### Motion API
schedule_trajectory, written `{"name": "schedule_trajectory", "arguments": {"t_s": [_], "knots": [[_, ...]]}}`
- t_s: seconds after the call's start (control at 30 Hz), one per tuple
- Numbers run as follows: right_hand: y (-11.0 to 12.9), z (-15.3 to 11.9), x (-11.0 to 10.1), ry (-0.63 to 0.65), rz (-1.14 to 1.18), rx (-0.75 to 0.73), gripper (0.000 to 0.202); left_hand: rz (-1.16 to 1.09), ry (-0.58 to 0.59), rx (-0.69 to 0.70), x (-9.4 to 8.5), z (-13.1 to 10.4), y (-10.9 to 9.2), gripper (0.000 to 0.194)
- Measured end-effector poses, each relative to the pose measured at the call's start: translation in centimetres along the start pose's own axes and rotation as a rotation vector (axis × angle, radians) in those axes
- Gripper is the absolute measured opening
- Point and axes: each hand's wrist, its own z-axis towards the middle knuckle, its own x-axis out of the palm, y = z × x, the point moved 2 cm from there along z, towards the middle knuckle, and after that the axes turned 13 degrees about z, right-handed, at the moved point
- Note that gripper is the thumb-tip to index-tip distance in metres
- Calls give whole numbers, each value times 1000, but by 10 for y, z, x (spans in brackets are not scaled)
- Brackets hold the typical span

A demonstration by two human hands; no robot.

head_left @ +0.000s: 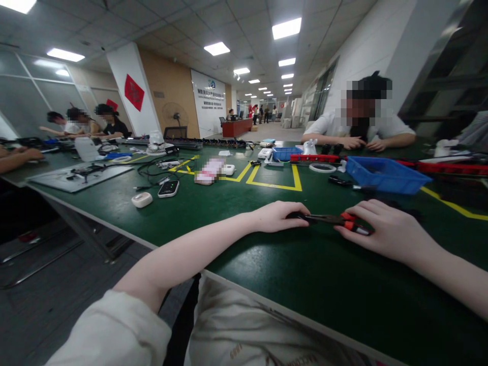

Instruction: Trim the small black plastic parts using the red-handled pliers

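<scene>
In my right hand is a pair of pliers with red-and-black handles, its jaws pointing left. My left hand is closed, thumb and fingers pinching a small black piece above the green table. The pliers' nose reaches a thin metallic part beside that piece; whether the jaws grip it is too small to tell. Both hands are close together over the near side of the table, and my left fingers partly cover the black piece.
Beyond my hands stands a blue bin, with dark cylindrical tools beside it. Phones, a white case and cables lie to the left. Across the green table sits a person; others work at far left.
</scene>
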Motion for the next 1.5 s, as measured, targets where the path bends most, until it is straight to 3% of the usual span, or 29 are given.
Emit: {"name": "schedule_trajectory", "arguments": {"t_s": [0.27, 0.67, 0.97, 1.3, 1.5], "knots": [[0, 1, -2, -8, -32, -50, 39, 9, -33, 55, 0, 0, 1, 26], [0, 0, 0, 4, 4, -7, 36, 30, -17, 19, 0, 1, 3, 28], [-5, -4, 3, 18, 29, 11, 33, 44, -43, 94, 3, 1, 9, 38], [0, 1, -1, 7, -6, -51, 38, 65, -5, 69, 1, 0, 5, 29], [-1, 2, -2, 18, 49, 0, 37, 83, 20, 60, 0, -1, 3, 25]]}}
